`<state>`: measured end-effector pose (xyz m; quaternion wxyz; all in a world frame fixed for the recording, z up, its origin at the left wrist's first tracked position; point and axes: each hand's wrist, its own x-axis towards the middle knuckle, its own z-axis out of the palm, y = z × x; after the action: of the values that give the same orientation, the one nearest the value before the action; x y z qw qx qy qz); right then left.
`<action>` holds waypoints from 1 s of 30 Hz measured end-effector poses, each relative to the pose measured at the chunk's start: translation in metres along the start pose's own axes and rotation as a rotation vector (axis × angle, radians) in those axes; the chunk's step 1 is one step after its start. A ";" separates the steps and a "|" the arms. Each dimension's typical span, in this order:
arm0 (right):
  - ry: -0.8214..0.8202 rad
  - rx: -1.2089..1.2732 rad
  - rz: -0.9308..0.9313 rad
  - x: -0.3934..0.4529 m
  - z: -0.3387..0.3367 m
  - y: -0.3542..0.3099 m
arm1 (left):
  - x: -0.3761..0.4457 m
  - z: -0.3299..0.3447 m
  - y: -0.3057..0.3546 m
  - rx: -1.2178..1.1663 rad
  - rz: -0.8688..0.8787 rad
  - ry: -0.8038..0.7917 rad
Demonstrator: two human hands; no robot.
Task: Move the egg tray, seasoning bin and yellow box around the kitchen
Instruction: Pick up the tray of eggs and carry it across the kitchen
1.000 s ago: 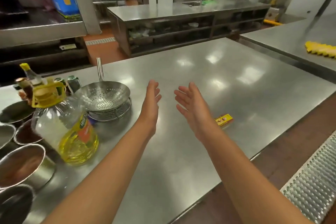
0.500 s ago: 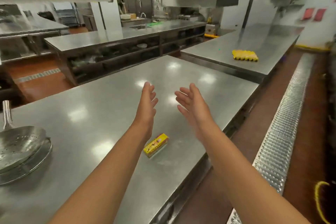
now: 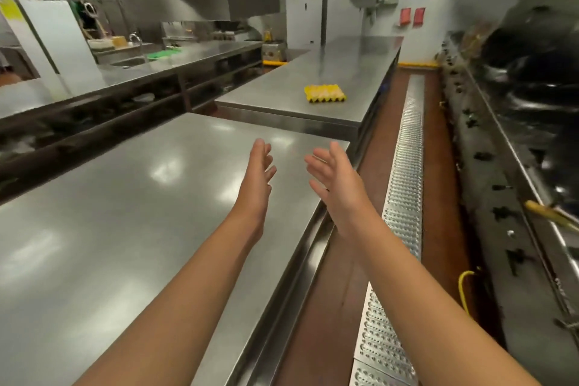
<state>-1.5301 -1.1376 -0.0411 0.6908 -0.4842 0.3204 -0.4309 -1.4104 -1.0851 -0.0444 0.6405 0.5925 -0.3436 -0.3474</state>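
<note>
The yellow egg tray (image 3: pixel 325 94) lies on the far steel table (image 3: pixel 351 72), near its front edge. My left hand (image 3: pixel 257 178) and my right hand (image 3: pixel 336 188) are stretched out in front of me, palms facing each other, fingers straight, holding nothing. The left hand is over the near steel table (image 3: pixel 125 213); the right hand hangs past that table's right edge, above the aisle. The egg tray is well beyond both hands. The yellow box and the seasoning bin are out of view.
A perforated metal floor grate (image 3: pixel 404 197) runs along the brown aisle on the right. A cooking range (image 3: pixel 517 166) with knobs lines the far right. A long counter with a sink (image 3: pixel 131 61) stands at the left rear. A narrow gap separates the two tables.
The view has swung right; the colander, oil bottle and small yellow box have left the frame. The egg tray has come nearer to the centre. Both hands keep the same open pose.
</note>
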 end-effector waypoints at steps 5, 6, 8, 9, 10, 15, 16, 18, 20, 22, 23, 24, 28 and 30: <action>0.089 -0.011 -0.008 0.072 -0.052 -0.018 | 0.082 0.078 -0.016 -0.045 -0.029 -0.081; 0.111 -0.015 -0.009 0.087 -0.067 -0.022 | 0.099 0.100 -0.020 -0.066 -0.042 -0.112; 0.155 -0.023 -0.021 0.107 -0.094 -0.030 | 0.124 0.138 -0.027 -0.106 -0.058 -0.173; 0.198 -0.028 -0.029 0.116 -0.115 -0.037 | 0.135 0.165 -0.031 -0.129 -0.074 -0.220; 0.222 -0.033 -0.038 0.121 -0.126 -0.042 | 0.142 0.182 -0.033 -0.149 -0.082 -0.254; 0.344 -0.028 -0.067 0.144 -0.197 -0.078 | 0.174 0.269 -0.041 -0.167 -0.119 -0.388; 0.355 -0.021 -0.072 0.154 -0.210 -0.085 | 0.185 0.284 -0.040 -0.159 -0.111 -0.388; 0.363 -0.015 -0.083 0.173 -0.231 -0.095 | 0.206 0.307 -0.037 -0.156 -0.085 -0.377; 0.345 -0.020 -0.082 0.194 -0.249 -0.102 | 0.224 0.325 -0.033 -0.149 -0.080 -0.358; 0.314 -0.013 -0.072 0.215 -0.264 -0.107 | 0.238 0.340 -0.030 -0.139 -0.073 -0.325; 0.295 -0.010 -0.066 0.229 -0.271 -0.109 | 0.247 0.347 -0.030 -0.133 -0.059 -0.305; 0.271 -0.010 -0.057 0.242 -0.278 -0.110 | 0.256 0.354 -0.030 -0.131 -0.054 -0.284; 0.155 -0.005 -0.013 0.302 -0.286 -0.117 | 0.293 0.360 -0.028 -0.102 -0.046 -0.139; 0.092 -0.003 0.012 0.328 -0.278 -0.114 | 0.308 0.348 -0.029 -0.058 -0.027 -0.072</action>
<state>-1.6628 -1.5622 -0.0324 0.6771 -0.4631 0.3553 -0.4481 -1.5468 -1.5297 -0.0433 0.6400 0.5654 -0.3482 -0.3866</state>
